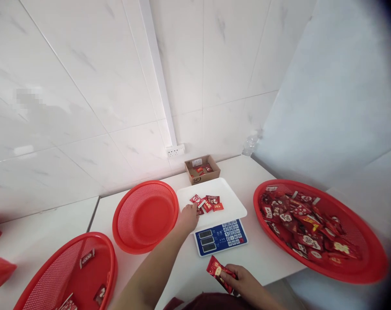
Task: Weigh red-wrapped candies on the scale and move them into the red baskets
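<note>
My left hand [190, 216] reaches over the front left of the white scale tray [227, 196], its fingers closed at a small red packet beside several other red packets [211, 203]. What the fingertips hold is partly hidden. Below the tray is the blue keypad panel [221, 238] of the scale. Near the table's front edge, my right hand [242, 282] is closed on red packets [218, 270], in front of the scale and close to my body.
On the right, a large red basket [373, 254] holds many red packets. A red basket [146, 215] stands left of the scale, another basket [109, 262] with a few packets at front left. Behind the tray sits a cardboard box [206, 177]; a clear bottle [250, 144] stands by the wall.
</note>
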The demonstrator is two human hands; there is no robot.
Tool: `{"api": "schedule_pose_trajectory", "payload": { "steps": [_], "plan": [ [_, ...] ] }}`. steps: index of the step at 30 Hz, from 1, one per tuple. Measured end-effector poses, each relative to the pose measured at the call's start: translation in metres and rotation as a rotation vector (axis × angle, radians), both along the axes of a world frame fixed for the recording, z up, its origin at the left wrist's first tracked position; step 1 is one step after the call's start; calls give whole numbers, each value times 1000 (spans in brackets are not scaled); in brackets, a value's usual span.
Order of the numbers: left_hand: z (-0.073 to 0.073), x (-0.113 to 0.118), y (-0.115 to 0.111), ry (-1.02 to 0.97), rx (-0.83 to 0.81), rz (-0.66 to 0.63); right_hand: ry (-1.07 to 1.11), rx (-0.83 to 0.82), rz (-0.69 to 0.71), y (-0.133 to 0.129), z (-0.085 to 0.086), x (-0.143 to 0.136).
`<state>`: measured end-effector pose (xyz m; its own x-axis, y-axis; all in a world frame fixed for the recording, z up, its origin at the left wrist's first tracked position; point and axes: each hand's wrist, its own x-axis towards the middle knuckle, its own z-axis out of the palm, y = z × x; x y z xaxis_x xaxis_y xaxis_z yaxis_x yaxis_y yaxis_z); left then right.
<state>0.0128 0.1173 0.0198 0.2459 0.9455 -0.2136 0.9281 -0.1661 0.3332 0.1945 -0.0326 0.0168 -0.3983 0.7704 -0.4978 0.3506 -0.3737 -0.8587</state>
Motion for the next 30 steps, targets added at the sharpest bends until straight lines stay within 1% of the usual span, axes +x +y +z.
{"api": "schedule_pose_trajectory", "payload": {
  "steps": [2, 5, 9, 14, 17, 19, 23, 25, 28, 30],
  "plan": [
    [-2, 7, 3, 20, -15, -6, -13, -6, -21, 0, 1, 2],
    [-5, 5, 0, 27, -33, -9, -41, -3, -34, -2, -2, 5],
    [-5, -13, -9, -11, -33, 23, -29, 1, -12, -2, -7, 5],
    [-2, -40, -17, -82, 16, 153, -14, -18, 22, 0, -6, 3],
    [-2, -46, -21, -113, 41, 181, -10, -8, 36, 1, -4, 2],
    [-3, -43, -25, -123, 44, 148, -10, -7, 36, 2, -3, 1],
    [-4, -28, -33, -122, 37, 5, -9, -12, 30, 2, -1, 0],
    [-4, -19, -34, -118, 31, -40, -18, -7, 27, 1, -2, 0],
    [-5, -11, -32, -110, 41, -55, -30, 5, 26, 0, -5, 1],
    [-4, -12, -28, -102, 75, -36, -32, 2, 18, -1, -7, 2]
  ]
}}
